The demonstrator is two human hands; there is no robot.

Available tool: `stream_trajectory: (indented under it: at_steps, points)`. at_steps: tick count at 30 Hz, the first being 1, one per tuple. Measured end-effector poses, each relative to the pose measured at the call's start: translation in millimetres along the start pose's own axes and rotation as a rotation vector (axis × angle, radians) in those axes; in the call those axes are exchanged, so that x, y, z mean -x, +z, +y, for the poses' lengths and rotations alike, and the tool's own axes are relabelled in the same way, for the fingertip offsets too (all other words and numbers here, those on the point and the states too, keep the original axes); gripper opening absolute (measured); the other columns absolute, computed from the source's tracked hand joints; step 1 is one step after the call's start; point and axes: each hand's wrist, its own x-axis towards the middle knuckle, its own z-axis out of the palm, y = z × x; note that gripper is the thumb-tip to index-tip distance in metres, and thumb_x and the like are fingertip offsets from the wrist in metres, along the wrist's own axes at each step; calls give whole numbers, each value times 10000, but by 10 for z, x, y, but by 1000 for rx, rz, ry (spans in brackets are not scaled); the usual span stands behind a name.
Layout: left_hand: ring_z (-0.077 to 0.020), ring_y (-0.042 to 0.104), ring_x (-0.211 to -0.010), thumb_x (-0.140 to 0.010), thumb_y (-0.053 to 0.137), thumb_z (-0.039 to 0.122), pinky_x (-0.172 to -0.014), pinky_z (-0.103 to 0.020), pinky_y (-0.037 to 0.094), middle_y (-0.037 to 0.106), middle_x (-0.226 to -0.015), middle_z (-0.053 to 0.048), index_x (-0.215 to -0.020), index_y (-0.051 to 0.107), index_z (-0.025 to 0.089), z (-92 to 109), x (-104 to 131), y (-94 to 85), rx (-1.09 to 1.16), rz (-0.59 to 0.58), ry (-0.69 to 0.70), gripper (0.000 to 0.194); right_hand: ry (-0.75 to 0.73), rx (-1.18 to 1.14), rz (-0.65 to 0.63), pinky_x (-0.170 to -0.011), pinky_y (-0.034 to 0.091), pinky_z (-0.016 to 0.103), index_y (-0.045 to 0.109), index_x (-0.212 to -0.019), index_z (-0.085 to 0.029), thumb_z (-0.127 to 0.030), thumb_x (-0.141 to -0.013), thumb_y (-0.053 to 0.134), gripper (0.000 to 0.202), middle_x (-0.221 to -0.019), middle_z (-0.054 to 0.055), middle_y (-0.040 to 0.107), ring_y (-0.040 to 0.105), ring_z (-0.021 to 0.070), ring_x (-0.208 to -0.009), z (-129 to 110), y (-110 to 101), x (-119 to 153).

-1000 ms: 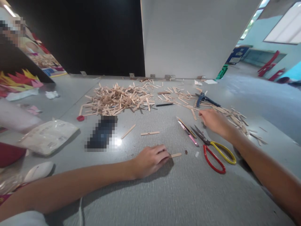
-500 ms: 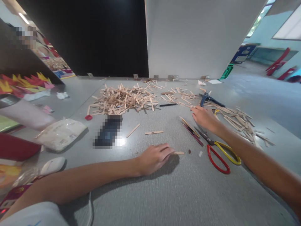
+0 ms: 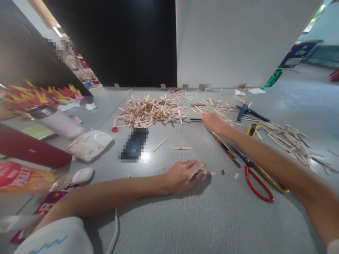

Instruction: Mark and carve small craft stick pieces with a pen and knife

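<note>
My left hand point(image 3: 184, 175) rests low over the grey table, fingers closed round one end of a short wooden stick point(image 3: 209, 173) that pokes out to the right. Farther back, my right hand point(image 3: 213, 121) is at the right end of a black pen point(image 3: 195, 120), its fingers together; its grip on the pen is partly hidden. Two loose wooden sticks, one slanted point(image 3: 159, 145) and one level point(image 3: 182, 148), lie between the hands and a big pile of sticks point(image 3: 149, 111). A small brown piece point(image 3: 222, 172) sits right of the held stick.
Large scissors point(image 3: 258, 187) and thin pencils point(image 3: 227, 150) lie under or beside my right forearm. Behind are a blue clamp-like tool point(image 3: 250, 112), a yellow cutter point(image 3: 253, 129) and more sticks point(image 3: 288, 141). A phone point(image 3: 134, 144), white packet point(image 3: 91, 144) and mouse point(image 3: 83, 175) are left.
My right hand has moved left, from beside the blue tool to the black pen. My left hand still has the stick. The view has shifted, so the table things appear farther right.
</note>
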Motion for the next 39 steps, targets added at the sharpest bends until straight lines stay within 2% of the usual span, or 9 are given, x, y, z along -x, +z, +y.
stream_trajectory:
  at_steps: [5,10,12,15,20,30,32,35,39]
  points:
    - [-198,763,-845,-1120,392,214,-701,-266,577,770,-977,-84,-1284,616,170,5,-5,24,-1,31,29,281,94,-137,105,-721,447,323,655,-1205,-144,-134,-907,563,313,-936,141,794,721,282,-834,-125,-136,445]
    - [-224,751,-782,-1114,406,218,-639,-301,560,775,-927,-104,-1257,603,121,19,-5,26,-9,119,24,262,78,-375,158,-664,462,283,641,-992,-182,-293,-1022,424,246,-802,70,738,675,193,-699,-389,-125,1103]
    - [-239,737,-772,-1090,445,239,-640,-321,558,765,-894,-105,-1196,623,121,37,1,3,-9,137,43,239,67,-696,130,-632,483,275,667,-1074,-182,-363,-1027,439,296,-825,56,751,690,180,-679,-467,-94,1325]
    - [-256,711,-800,-1044,489,245,-694,-353,561,754,-876,-109,-1091,659,142,93,10,-45,-65,152,141,204,111,-953,59,-521,439,258,661,-863,-214,-459,-962,571,279,-655,-1,661,608,149,-539,-528,-72,1543]
    - [-261,680,-816,-1048,440,152,-748,-384,550,757,-891,-117,-990,690,131,233,50,-75,-238,139,199,258,128,-1159,-151,-450,380,230,655,-801,-204,-394,-899,630,216,-612,-12,647,523,115,-490,-592,-65,1640]
    - [-263,724,-924,-1078,446,176,-803,-374,593,790,-1037,-160,-1086,741,83,343,123,-29,-404,44,217,309,238,-1350,-170,-418,410,225,580,-741,-220,-586,-887,724,419,-609,-12,629,544,105,-448,-738,258,1652]
    - [-281,740,-952,-1086,463,211,-822,-399,611,794,-1048,-160,-1165,741,85,287,39,-174,-457,-19,125,316,235,-1299,-127,-437,423,234,585,-749,-220,-549,-920,682,383,-636,-3,641,568,112,-468,-755,258,1666]
    - [-441,683,-1250,-1088,545,345,-939,-580,609,738,-1301,-257,-1296,714,81,-47,-113,-621,-549,-166,-379,376,213,-1162,-53,-467,400,244,586,-738,-222,-423,-962,611,302,-630,-3,624,568,120,-502,-773,228,1689]
    - [-647,482,-1426,-1033,636,605,-991,-765,514,533,-1505,-442,-1600,374,-82,-760,-86,-1320,-528,-103,-991,929,163,-1044,6,-493,353,260,590,-731,-222,-342,-974,566,272,-573,-21,580,504,119,-501,-787,232,1701]
